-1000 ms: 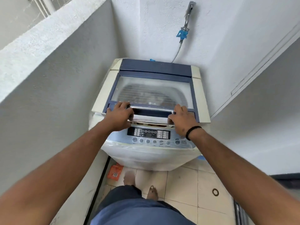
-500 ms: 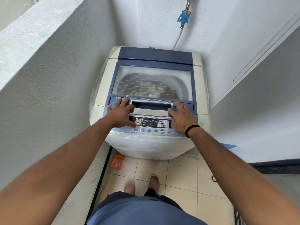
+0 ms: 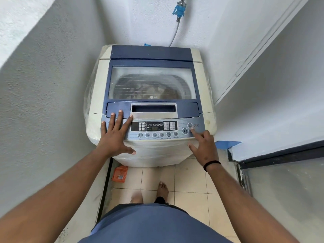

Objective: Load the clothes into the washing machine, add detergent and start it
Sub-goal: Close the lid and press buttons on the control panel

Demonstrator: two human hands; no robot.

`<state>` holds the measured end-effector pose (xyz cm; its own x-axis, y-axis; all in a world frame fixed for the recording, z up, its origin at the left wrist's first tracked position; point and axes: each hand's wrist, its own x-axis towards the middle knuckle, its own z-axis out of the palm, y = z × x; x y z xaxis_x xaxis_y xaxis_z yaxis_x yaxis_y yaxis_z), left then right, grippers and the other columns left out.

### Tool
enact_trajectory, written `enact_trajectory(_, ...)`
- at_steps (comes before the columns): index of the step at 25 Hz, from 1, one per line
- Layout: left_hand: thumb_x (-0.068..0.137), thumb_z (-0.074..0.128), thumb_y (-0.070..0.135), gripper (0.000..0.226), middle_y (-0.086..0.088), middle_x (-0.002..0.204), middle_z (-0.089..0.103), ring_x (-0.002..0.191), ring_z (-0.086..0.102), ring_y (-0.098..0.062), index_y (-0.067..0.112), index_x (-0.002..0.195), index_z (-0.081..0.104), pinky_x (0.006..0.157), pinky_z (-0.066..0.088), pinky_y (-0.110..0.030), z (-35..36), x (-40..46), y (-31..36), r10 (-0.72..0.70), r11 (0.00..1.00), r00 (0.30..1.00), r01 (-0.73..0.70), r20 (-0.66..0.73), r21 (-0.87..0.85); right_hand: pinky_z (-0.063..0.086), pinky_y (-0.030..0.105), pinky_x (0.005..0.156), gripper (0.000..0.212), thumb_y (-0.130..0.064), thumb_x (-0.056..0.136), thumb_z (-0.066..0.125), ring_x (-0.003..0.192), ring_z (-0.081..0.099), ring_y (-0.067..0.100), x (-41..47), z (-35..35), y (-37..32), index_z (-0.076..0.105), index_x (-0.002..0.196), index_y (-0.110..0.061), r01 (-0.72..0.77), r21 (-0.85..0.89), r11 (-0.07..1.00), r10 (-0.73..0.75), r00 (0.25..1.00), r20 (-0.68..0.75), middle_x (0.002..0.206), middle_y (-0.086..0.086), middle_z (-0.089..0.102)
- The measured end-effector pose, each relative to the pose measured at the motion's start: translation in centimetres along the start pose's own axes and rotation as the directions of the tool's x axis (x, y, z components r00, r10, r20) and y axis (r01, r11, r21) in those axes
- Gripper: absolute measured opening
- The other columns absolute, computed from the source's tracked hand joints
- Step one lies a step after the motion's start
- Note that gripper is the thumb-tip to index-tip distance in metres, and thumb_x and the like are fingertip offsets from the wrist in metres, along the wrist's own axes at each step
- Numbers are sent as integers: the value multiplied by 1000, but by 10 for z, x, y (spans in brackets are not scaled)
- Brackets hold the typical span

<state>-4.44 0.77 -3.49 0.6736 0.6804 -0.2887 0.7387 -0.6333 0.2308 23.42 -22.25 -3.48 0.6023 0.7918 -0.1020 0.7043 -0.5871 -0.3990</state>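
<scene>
The top-loading washing machine stood in a narrow corner between plastered walls, its blue-framed lid down flat. Through the cloudy window of the lid, clothes lay in the drum as a dim brownish heap; nothing finer could be made out.

The left hand lay flat on the front left of the machine, fingers straight and spread, fingertips reaching over the front edge of the lid beside the recessed lid handle, thumb stretched out over the front face. Its grip was fully open and held nothing.

The right hand was at the right end of the control panel. Its index finger pointed forward, the tip just below the round power button and beside the play/pause button; whether it touched the panel could not be told. The other fingers were loosely bent, grasping nothing. A black band circled that wrist.

A blue tap fitting on the back wall fed a grey hose down behind the machine. An orange sachet lay on the tiled floor at the machine's left front foot, and a bare foot stood on the tiles.
</scene>
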Motion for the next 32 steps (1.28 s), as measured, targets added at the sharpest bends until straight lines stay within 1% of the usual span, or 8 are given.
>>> enact_trajectory(6, 58, 75, 84, 143, 4, 162, -39, 149, -37, -26, 45, 155, -23, 121, -11, -62, 1, 1, -2, 15, 1000, 1000, -15, 6, -21, 51, 37, 91, 79, -35, 91, 70, 98, 45, 25, -4, 5, -11, 27, 157, -28, 4, -133, 991, -1, 1000, 23, 112, 8, 37)
enact_trajectory(9, 61, 71, 86, 139, 3, 163, -37, 149, -36, -27, 45, 156, -21, 120, -11, -62, 1, 1, -3, 26, 999, 1000, -26, -3, -28, 51, 38, 88, 73, -41, 97, 59, 102, 44, 26, -2, 3, -18, 23, 158, -29, -21, -186, 982, 26, 999, 26, 115, 10, 38)
enact_trajectory(14, 62, 68, 88, 137, 3, 163, -37, 149, -36, -27, 44, 157, -20, 120, -12, -62, 2, 1, -3, 34, 999, 999, -34, -13, -21, 55, 43, 75, 61, -48, 103, 41, 99, 46, 27, 5, -5, -19, 22, 157, -29, 32, -389, 921, -6, 998, 69, 114, 12, 43)
enact_trajectory(18, 61, 64, 91, 136, 4, 163, -38, 149, -37, -25, 45, 157, -20, 121, -11, -63, 3, 2, -5, 40, 999, 999, -41, -18, -37, 51, 44, 79, 60, -48, 99, 49, 103, 45, 29, 4, -6, -22, 33, 153, -29, 7, -443, 897, -6, 1000, 3, 118, 13, 44)
enact_trajectory(21, 56, 47, 101, 133, 5, 162, -39, 148, -39, -23, 46, 156, -21, 120, -13, -61, 3, 3, -5, 33, 999, 999, -33, -15, -36, 53, 48, 88, 62, -44, 93, 60, 123, 42, 32, 0, -6, -20, 43, 149, -25, 10, -385, 923, -17, 1000, -13, 136, 15, 42)
enact_trajectory(26, 60, 22, 106, 119, 7, 163, -37, 148, -39, -21, 49, 154, -22, 119, -17, -58, 6, 3, -5, 31, 997, 998, -34, -57, -66, 52, 50, 94, 70, -44, 91, 63, 135, 34, 32, -6, -5, -16, 37, 152, -22, -3, -353, 936, 14, 999, 29, 148, 13, 35)
enact_trajectory(28, 64, 24, 103, 114, 6, 164, -36, 149, -37, -22, 50, 155, -21, 119, -15, -58, 8, 3, -5, 30, 997, 997, -35, -70, -66, 53, 49, 94, 73, -47, 91, 62, 132, 34, 32, -4, -6, -18, 32, 154, -24, -12, -356, 934, 30, 999, 44, 147, 12, 33)
enact_trajectory(32, 75, 49, 90, 113, 6, 164, -35, 150, -36, -22, 49, 155, -19, 121, -11, -61, 9, 4, -5, 28, 998, 997, -32, -77, -54, 53, 46, 90, 78, -51, 91, 60, 124, 36, 32, 0, -7, -25, 23, 156, -29, 0, -405, 914, 31, 997, 70, 143, 14, 32)
